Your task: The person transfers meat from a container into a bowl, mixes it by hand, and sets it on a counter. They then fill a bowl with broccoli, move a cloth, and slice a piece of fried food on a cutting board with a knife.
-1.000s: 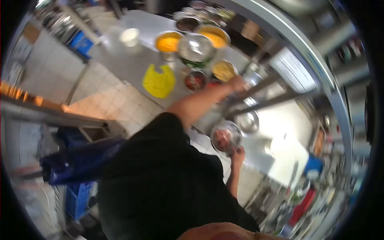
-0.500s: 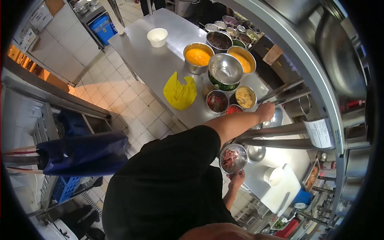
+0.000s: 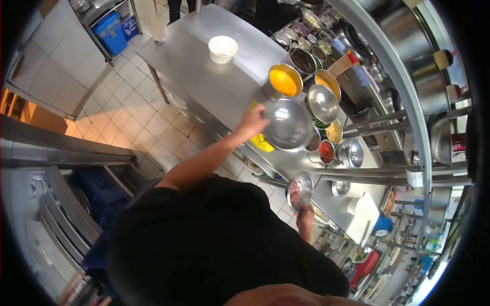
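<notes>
Head view
Left hand (image 3: 253, 121): fingers pinch the rim of the empty round steel bowl (image 3: 288, 125), at 1 o'clock, above the steel table (image 3: 204, 76).
Right hand (image 3: 305, 217): fingers closed around the small steel bowl of chopped red meat (image 3: 300, 190), at 4 o'clock.

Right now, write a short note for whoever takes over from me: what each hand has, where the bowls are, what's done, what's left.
Left hand: grip shut on the rim of the empty steel bowl, held over the yellow cloth at the table edge.
Right hand: grip shut on the small bowl of pink chopped food, by the table edge.
Done: both bowls are in hand.
Left: the empty steel bowl holds nothing; neither bowl is set down.
</notes>
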Demonstrator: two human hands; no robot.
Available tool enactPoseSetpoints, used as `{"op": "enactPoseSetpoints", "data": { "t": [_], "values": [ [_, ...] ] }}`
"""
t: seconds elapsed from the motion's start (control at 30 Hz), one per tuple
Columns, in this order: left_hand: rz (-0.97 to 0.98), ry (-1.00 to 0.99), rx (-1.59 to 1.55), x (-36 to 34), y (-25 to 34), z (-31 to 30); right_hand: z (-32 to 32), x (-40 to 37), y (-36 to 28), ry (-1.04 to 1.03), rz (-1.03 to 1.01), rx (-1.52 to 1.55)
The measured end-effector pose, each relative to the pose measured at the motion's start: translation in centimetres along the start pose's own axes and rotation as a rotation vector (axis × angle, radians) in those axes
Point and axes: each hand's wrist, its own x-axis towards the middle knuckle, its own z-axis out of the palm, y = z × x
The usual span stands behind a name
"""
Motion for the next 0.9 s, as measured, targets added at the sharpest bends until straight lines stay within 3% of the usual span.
{"op": "enactPoseSetpoints", "data": {
  "t": [0.03,0.1,0.13,0.17,0.2,0.27,0.33,0.5,0.57,0.73,0.9],
  "values": [
    [-0.092,0.009,0.005,-0.6,0.8,-4.6,0.4,3.1,2.7,-0.094,-0.186,-0.286],
    [-0.202,0.1,0.036,-1.2,0.1,-12.2,5.6,3.8,3.5,-0.195,-0.173,-0.323],
    [-0.22,0.182,0.061,-1.1,-1.9,-15.1,13.1,1.7,-0.4,-0.197,0.019,-0.073],
    [-0.244,0.254,0.048,-1.0,-3.3,-18.0,16.5,3.0,-0.4,-0.292,0.026,-0.117],
    [-0.266,0.325,0.038,-1.0,-4.8,-20.8,21.3,2.6,-1.8,-0.262,0.039,-0.189],
    [-0.05,0.445,0.098,-1.0,-9.0,-26.1,28.4,5.4,-1.1,-0.309,0.011,-0.18],
    [-0.302,0.47,-0.168,-1.6,-5.5,-30.5,35.9,7.1,-1.8,-0.369,0.026,-0.122],
    [-0.294,0.665,-0.186,-1.6,-7.8,-42.2,50.0,10.9,-3.2,-0.391,0.023,-0.052],
    [-0.239,0.711,-0.181,-2.6,-10.5,-47.8,53.6,12.5,-3.0,-0.36,0.011,-0.053],
    [-0.422,0.985,-0.219,-6.6,-10.7,-57.4,59.8,14.1,-4.5,-0.273,0.03,-0.053],
    [-0.497,1.115,-0.131,-9.0,-12.8,-63.9,64.2,15.9,-4.9,-0.155,0.031,-0.06]
  ]
}}
